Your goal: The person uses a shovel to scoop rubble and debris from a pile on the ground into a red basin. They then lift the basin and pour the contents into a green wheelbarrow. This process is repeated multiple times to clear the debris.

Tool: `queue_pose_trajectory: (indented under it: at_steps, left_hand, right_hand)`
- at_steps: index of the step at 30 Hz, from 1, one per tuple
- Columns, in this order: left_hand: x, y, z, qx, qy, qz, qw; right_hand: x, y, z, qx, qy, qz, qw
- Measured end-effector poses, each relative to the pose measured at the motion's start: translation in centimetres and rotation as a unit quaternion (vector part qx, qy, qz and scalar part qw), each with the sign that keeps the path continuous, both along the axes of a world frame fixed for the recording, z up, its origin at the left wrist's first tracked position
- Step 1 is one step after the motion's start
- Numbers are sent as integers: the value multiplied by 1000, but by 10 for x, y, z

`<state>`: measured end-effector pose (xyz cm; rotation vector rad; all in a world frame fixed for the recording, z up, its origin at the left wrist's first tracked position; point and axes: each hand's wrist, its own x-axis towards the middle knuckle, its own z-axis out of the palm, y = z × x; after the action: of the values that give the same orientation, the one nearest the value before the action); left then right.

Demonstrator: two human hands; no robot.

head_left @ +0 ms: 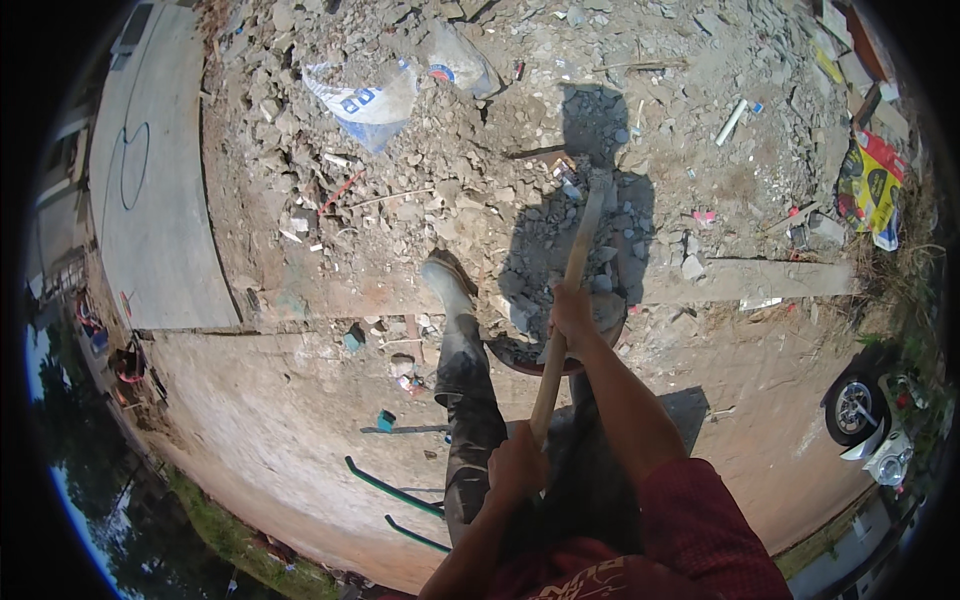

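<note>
Both my hands are closed round a long wooden tool handle (582, 240) that slants away from me. My left hand (517, 463) grips it low, close to my body, while my right hand (572, 318) holds it farther up the shaft. The tool's far end rests over shadowed rubble (535, 235), and the shape of its head cannot be made out. Beneath my right hand, a curved reddish-brown rim (545, 368) borders grey debris, partly hidden by the handle and my arm. My grey boot (447, 287) stands just left of it.
Broken concrete covers the ground ahead, with a white-and-blue sack (362, 105) among it. A grey sheet (150, 220) lies left; two green bars (393, 487) lie near my left leg. At right are a yellow-and-red sack (875, 185) and a vehicle wheel (853, 408).
</note>
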<state>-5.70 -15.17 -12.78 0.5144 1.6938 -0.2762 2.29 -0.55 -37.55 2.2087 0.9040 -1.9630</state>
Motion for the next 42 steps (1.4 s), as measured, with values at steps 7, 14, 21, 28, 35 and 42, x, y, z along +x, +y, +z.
queue_pose_trajectory:
  at_steps: [7, 14, 21, 28, 35, 42]
  left_hand:
    - [-1, -50, 77, -66, -10, 11, 998]
    - [-27, -152, 136, -99, -18, -52, 994]
    - [-38, -166, 131, -26, -25, -41, 998]
    - [64, 28, 54, 247, -104, 77, 960]
    - [90, 67, -2, 416, -120, 114, 894]
    - [-21, -28, -221, 214, 143, 192, 947]
  right_hand:
    - [-9, -51, 118, -75, 49, -168, 982]
    - [3, -150, 190, -143, 86, -286, 944]
    - [24, -157, 204, -98, 43, -305, 946]
    - [138, 75, 131, 127, -60, -171, 975]
    - [310, 284, 128, 43, -191, 230, 953]
    - [238, 339, 98, 137, -427, 717, 534]
